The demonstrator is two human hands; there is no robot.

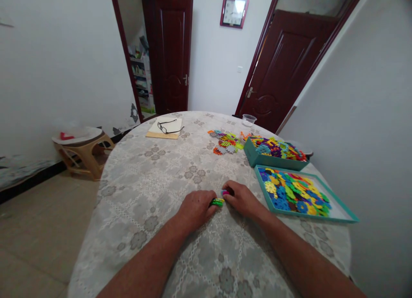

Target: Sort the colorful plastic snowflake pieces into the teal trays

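Observation:
Near the middle of the table my left hand [197, 207] is closed round a few green and yellow plastic pieces [218, 202], seen edge-on as if stacked. My right hand [240, 198] pinches a pink and pale blue plastic piece [226, 192], mostly covered by the fingers. The two hands are close together, with a small gap between the held pieces. Right of my right hand, a teal box lid [267, 198] holds many loose flower- and gear-shaped pieces [294, 193]. Behind it stands a teal box [273, 161] heaped with similar pieces.
A pile of colourful gear pieces [228, 142] lies on the patterned tablecloth [154, 173] beyond my hands. A clear plastic tub [249, 120] stands at the far edge. Black-framed glasses [167, 129] rest on a notepad [162, 135] at the far left. A stool [88, 154] stands left of the table.

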